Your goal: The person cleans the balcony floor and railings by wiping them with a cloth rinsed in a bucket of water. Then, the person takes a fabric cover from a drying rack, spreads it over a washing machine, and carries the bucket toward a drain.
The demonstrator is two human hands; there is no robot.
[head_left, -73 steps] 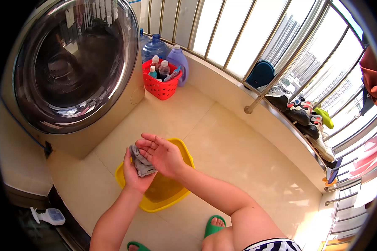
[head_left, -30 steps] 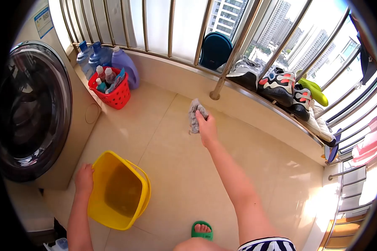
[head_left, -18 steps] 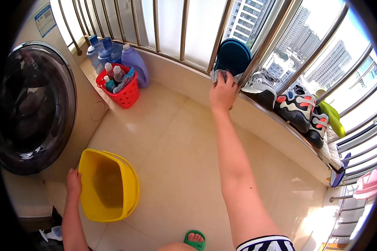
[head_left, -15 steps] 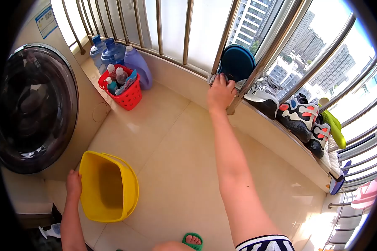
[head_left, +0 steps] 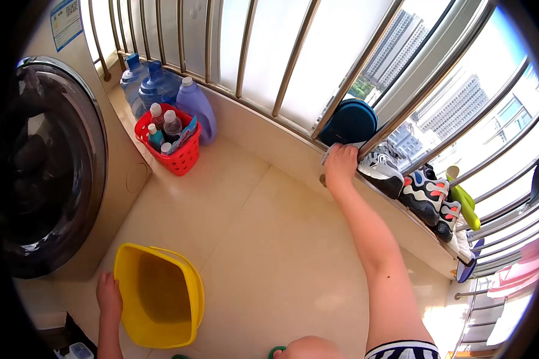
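My left hand grips the left rim of an empty yellow bucket, which is tilted so that its opening faces me. Out at the window ledge, my right hand presses down with its fingers curled over a greyish cloth, only a bit of which shows. Just beyond that hand, a dark blue slipper leans upright against the railing. Right beside it stands a grey and white sneaker.
A red basket of bottles stands by a purple detergent jug and blue water jugs. A washing machine fills the left. More sneakers and a lime-green shoe line the ledge along metal bars.
My right hand has slid rightward along the ledge with the cloth, from left of the blue slipper to near the sneaker. The view has shifted; my left hand still holds the bucket.
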